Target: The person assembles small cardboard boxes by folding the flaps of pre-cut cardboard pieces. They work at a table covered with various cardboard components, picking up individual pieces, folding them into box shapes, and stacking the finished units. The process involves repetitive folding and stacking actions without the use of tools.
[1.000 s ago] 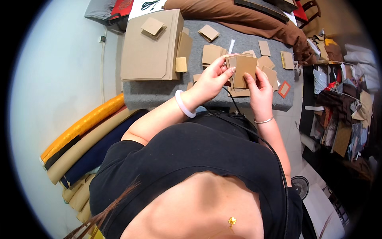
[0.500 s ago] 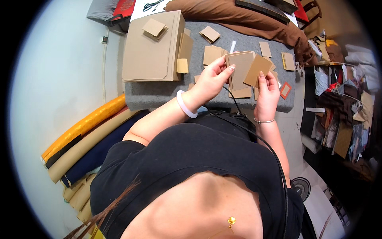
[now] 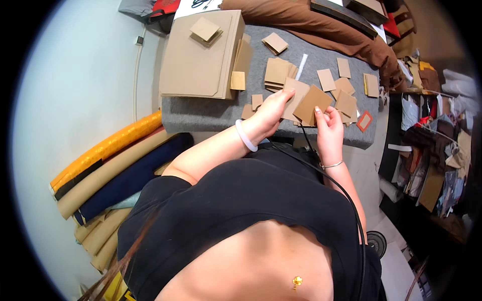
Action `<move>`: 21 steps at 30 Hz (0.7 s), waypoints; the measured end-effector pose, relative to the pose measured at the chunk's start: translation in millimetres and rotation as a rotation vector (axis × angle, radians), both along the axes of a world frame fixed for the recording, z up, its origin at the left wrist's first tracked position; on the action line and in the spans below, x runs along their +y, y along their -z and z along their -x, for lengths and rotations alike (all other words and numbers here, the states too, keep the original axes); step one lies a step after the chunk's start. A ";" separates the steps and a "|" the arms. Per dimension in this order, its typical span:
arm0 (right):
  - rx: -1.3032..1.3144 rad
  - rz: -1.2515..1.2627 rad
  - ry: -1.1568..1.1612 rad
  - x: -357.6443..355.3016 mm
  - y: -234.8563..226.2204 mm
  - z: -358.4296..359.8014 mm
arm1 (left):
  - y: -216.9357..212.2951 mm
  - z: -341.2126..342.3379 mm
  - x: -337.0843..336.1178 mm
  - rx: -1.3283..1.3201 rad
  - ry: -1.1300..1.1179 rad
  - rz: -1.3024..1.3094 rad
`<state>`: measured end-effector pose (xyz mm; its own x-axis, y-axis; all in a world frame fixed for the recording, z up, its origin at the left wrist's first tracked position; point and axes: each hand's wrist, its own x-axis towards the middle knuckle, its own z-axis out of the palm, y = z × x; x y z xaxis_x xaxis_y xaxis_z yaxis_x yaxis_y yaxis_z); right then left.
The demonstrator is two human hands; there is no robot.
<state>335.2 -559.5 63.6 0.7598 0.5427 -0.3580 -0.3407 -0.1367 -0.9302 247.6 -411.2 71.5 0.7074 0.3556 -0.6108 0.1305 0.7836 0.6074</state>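
My left hand [image 3: 272, 111] grips a light-brown cardboard piece [image 3: 296, 96] at its left edge, thumb on top. My right hand [image 3: 330, 128] pinches a darker brown cardboard card [image 3: 312, 104] by its right edge. That card overlaps the right part of the piece in my left hand. Whether more sheets lie beneath the left piece I cannot tell. Just beyond my hands is a pile of cardboard rectangles [image 3: 277, 71] on the grey felt-covered table [image 3: 201, 116]. More loose cardboard cards [image 3: 345, 103] lie to the right, some overlapping.
A tall stack of large cardboard sheets [image 3: 198, 60] stands at the table's left, with small cards [image 3: 205, 29] on top. Brown cloth [image 3: 311, 30] runs along the far side. A red-framed piece [image 3: 364, 121] lies near the right edge. A black cable [image 3: 346, 193] hangs across my front.
My hands have come slightly down toward me, with the cardboard in them. More loose cards now show on the table beyond my right hand. The whole view has shifted a little.
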 end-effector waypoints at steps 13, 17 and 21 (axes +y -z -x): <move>0.098 0.096 -0.052 21.0 6.3 0.5 | 8.9 21.6 11.5 -0.312 -0.126 0.244; 0.126 0.053 -0.056 24.1 -5.1 -3.9 | 7.4 35.9 26.8 -0.386 -0.050 0.255; 0.128 0.028 -0.065 25.2 -5.9 -4.7 | 0.5 44.1 38.3 -0.444 0.022 0.331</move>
<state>339.9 -534.4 69.5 0.6707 0.5774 -0.4655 -0.4458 -0.1877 -0.8752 203.5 -372.9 71.0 0.9276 0.1776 -0.3285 -0.0639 0.9422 0.3290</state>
